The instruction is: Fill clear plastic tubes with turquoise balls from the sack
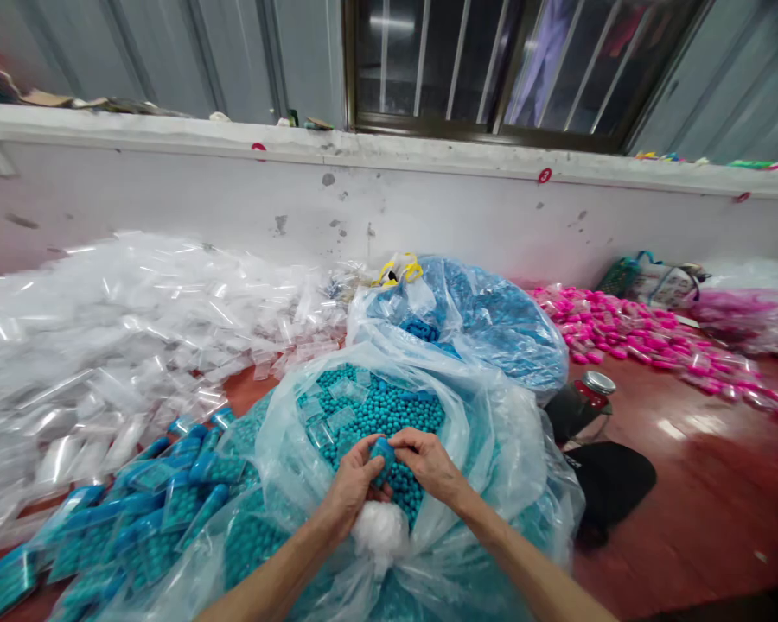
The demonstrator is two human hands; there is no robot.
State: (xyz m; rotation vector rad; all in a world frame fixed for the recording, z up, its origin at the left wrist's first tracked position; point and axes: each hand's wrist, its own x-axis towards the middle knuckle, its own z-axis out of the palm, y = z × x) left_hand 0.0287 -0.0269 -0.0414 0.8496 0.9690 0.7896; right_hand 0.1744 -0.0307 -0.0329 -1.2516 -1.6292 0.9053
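A small blue-topped packet [381, 458] sits between both hands over the turquoise beads [389, 406], its long axis seemingly pointing away from the person, left hand [351, 479] gripping its body, right hand [433, 465] pinching its upper edge.

pink packets [628, 328] on red floor [713, 501]; barred window [470, 69]

Small blue packet [382, 460] (partly hidden) between the hands [353, 477] [429, 460], above teal beads [369, 409].
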